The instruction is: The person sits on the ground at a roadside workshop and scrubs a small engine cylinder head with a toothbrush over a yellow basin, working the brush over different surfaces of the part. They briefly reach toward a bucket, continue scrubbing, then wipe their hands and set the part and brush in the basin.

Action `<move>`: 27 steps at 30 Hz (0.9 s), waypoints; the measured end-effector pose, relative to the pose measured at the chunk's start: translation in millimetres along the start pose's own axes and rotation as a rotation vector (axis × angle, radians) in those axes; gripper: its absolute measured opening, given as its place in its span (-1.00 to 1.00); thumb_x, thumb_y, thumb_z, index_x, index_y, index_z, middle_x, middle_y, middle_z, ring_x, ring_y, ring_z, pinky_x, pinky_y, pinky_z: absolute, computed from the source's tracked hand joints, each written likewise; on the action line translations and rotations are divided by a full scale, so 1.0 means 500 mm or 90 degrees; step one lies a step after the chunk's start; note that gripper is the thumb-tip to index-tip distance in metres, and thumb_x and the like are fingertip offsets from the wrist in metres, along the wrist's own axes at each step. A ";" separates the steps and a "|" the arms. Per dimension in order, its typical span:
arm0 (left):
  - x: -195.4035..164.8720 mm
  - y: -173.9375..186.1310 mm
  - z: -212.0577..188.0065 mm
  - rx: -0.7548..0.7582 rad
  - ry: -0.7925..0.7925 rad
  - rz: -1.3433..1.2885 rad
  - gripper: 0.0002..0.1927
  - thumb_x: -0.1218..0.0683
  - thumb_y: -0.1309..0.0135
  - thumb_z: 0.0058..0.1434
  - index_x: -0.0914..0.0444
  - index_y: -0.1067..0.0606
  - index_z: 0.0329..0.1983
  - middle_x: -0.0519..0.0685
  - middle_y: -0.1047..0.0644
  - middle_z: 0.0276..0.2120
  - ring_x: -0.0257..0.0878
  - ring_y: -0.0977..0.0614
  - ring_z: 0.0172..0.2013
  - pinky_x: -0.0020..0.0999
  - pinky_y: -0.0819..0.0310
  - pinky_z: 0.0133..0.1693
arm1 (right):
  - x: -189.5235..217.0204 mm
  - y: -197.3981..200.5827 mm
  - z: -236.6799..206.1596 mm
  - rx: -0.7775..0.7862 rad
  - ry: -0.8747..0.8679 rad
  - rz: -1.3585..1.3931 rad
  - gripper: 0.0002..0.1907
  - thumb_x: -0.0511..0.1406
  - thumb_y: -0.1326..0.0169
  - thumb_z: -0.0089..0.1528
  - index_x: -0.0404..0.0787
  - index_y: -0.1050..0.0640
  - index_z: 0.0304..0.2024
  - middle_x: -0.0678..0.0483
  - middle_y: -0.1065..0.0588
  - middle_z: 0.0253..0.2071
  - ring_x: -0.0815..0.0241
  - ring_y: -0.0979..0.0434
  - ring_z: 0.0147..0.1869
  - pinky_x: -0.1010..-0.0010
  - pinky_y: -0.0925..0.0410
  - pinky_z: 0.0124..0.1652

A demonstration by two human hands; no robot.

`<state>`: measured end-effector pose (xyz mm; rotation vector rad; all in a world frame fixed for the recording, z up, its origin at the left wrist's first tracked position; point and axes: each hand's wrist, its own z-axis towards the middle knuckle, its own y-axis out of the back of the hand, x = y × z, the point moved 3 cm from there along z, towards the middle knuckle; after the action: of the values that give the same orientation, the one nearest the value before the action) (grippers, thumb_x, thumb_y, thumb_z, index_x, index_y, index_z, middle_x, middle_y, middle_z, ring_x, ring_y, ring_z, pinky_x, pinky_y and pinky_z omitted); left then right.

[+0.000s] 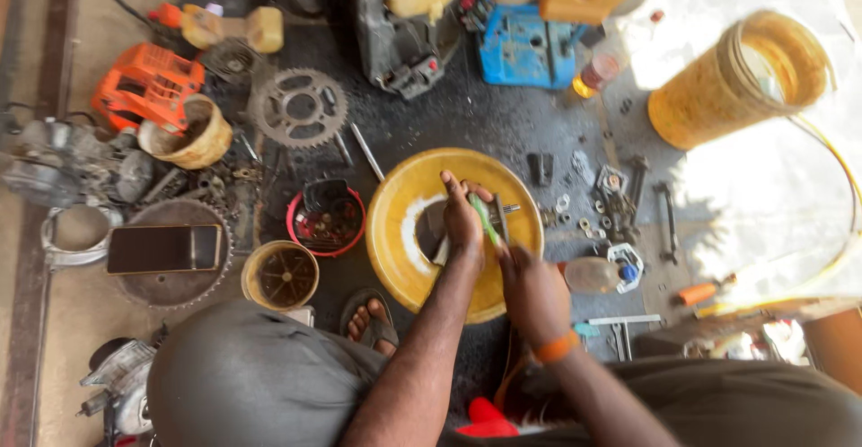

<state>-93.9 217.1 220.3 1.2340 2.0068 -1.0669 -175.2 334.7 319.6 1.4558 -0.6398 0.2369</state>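
A person squats over a yellow basin (395, 232) at the centre of the frame, both hands working above it. The left hand (462, 223) is closed around a dark metal part (437, 223) held over the basin's middle, while the right hand (532, 290), an orange band at its wrist, grips a green-handled tool (486, 218) whose tip meets that part. The two hands sit close together, just right of the basin's centre. A sandalled foot (370, 321) rests at the basin's lower edge. A red bowl of small parts (327, 223) touches the basin's left rim, and a toothed sprocket (298, 106) lies above it. A phone (165, 248) rests on a larger gear at left. Loose bolts and wrenches (620, 200) are scattered to the right, and a yellow bucket (741, 74) stands in sunlight at upper right.
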 end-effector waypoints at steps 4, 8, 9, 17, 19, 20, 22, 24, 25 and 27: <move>-0.003 -0.004 -0.020 0.005 0.031 -0.046 -0.16 -0.52 0.52 0.36 0.20 -0.43 -0.54 -0.09 -0.45 -0.52 -0.27 -0.52 -0.43 -0.37 -0.46 -0.27 | 0.008 -0.001 0.004 -0.004 0.114 -0.023 -0.71 -0.16 0.07 0.37 -0.19 -0.58 -0.21 -0.21 -0.56 -0.38 -0.33 -0.54 -0.37 -0.11 -0.35 -0.41; -0.011 0.000 -0.023 -0.001 -0.018 0.033 -0.12 -0.52 0.60 0.32 0.20 -0.44 -0.55 -0.11 -0.49 -0.52 -0.32 -0.54 -0.42 -0.45 -0.45 -0.25 | -0.009 -0.007 -0.003 0.016 0.012 -0.033 -0.67 -0.08 0.02 0.35 -0.16 -0.57 -0.30 -0.23 -0.53 -0.49 -0.32 -0.55 -0.38 -0.11 -0.37 -0.40; -0.009 0.001 -0.021 0.000 -0.010 0.061 -0.11 -0.53 0.63 0.31 0.19 -0.45 -0.55 -0.12 -0.50 -0.52 -0.33 -0.55 -0.41 -0.47 -0.43 -0.23 | -0.012 -0.008 -0.005 0.012 0.003 -0.038 -0.65 -0.08 0.03 0.37 -0.17 -0.56 -0.31 -0.23 -0.53 -0.49 -0.32 -0.55 -0.37 -0.11 -0.37 -0.40; -0.004 0.013 0.018 -0.036 0.001 -0.156 -0.16 -0.52 0.53 0.36 0.18 -0.40 -0.57 -0.12 -0.41 -0.55 -0.30 -0.48 -0.46 -0.43 -0.47 -0.30 | 0.004 -0.005 0.003 0.041 0.003 0.019 -0.69 -0.07 0.00 0.31 -0.12 -0.59 -0.24 -0.23 -0.55 -0.47 -0.33 -0.57 -0.37 -0.11 -0.38 -0.39; 0.004 0.014 0.019 -0.036 0.044 -0.140 -0.18 -0.53 0.55 0.34 0.16 -0.39 -0.57 -0.12 -0.41 -0.56 -0.29 -0.49 -0.47 -0.44 -0.48 -0.30 | 0.009 -0.003 0.006 0.021 0.011 0.012 -0.69 -0.07 0.01 0.33 -0.12 -0.60 -0.21 -0.23 -0.55 -0.44 -0.33 -0.57 -0.36 -0.11 -0.39 -0.39; 0.004 0.018 0.021 -0.043 0.066 -0.120 -0.18 -0.53 0.56 0.33 0.16 -0.39 -0.56 -0.12 -0.40 -0.57 -0.29 -0.48 -0.48 -0.44 -0.45 -0.32 | 0.011 -0.003 0.006 0.015 0.021 -0.009 -0.68 -0.07 0.03 0.36 -0.13 -0.59 -0.22 -0.22 -0.55 -0.43 -0.33 -0.57 -0.34 -0.11 -0.39 -0.38; 0.000 0.022 0.024 -0.038 0.058 -0.111 -0.17 -0.53 0.57 0.34 0.15 -0.40 -0.55 -0.12 -0.38 -0.57 -0.28 -0.44 -0.50 -0.42 -0.38 -0.35 | 0.011 -0.005 0.006 0.016 0.025 -0.021 -0.68 -0.07 0.03 0.37 -0.14 -0.58 -0.22 -0.21 -0.55 -0.44 -0.33 -0.56 -0.35 -0.12 -0.39 -0.38; -0.009 0.020 0.026 -0.010 0.010 -0.137 -0.15 -0.53 0.56 0.36 0.17 -0.43 -0.53 -0.13 -0.36 -0.57 -0.29 -0.39 -0.51 -0.39 -0.30 -0.38 | 0.008 -0.007 0.006 0.031 0.005 -0.013 -0.69 -0.08 0.01 0.31 -0.13 -0.59 -0.22 -0.23 -0.55 -0.47 -0.33 -0.57 -0.38 -0.12 -0.39 -0.38; -0.012 0.021 0.027 -0.007 0.010 -0.143 -0.15 -0.54 0.57 0.36 0.16 -0.42 -0.52 -0.14 -0.35 -0.57 -0.30 -0.40 -0.51 -0.41 -0.33 -0.37 | 0.008 -0.007 0.003 0.032 0.005 -0.017 -0.69 -0.06 0.02 0.32 -0.13 -0.59 -0.22 -0.23 -0.55 -0.47 -0.32 -0.57 -0.39 -0.12 -0.40 -0.39; -0.013 0.018 0.026 -0.009 0.025 -0.154 -0.17 -0.55 0.59 0.37 0.14 -0.39 -0.50 -0.16 -0.32 -0.56 -0.32 -0.40 -0.49 -0.43 -0.39 -0.35 | 0.007 -0.008 0.002 0.047 -0.005 -0.029 -0.67 -0.04 0.02 0.32 -0.12 -0.58 -0.22 -0.23 -0.55 -0.48 -0.30 -0.58 -0.41 -0.10 -0.41 -0.41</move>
<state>-82.1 205.3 215.3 1.0304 2.2333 -1.1458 -170.7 332.3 318.1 1.5411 -0.6081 0.2217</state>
